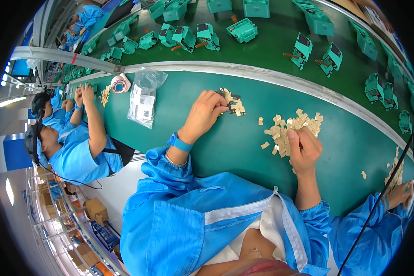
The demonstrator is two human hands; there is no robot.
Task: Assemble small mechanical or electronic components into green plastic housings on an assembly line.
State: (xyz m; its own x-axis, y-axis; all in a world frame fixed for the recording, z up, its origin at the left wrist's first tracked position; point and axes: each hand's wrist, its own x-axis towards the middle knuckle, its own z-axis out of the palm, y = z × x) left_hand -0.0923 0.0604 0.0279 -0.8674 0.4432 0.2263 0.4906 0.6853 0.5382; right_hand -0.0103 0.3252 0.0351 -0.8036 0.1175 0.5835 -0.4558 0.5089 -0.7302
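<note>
My left hand (203, 115) is closed, its thumb and fingers pinched together at the edge of a small cluster of black parts with beige pieces (237, 106) on the green worktable (230, 152). What sits between those fingertips is too small to make out. To the right lies a heap of small, flat beige-gold pieces (280, 131), some scattered at its near left side. My right hand (305, 149) is curled shut at the near edge of that heap, thumb against the fingers. Anything inside it is hidden.
A clear plastic bag (143, 99) and a tape roll (119, 84) lie left. Beyond a metal rail (225, 69), several teal housings (244, 30) stand on a green belt. Co-workers sit left (78, 154) and right (370, 227); another beige heap (394, 177) is far right.
</note>
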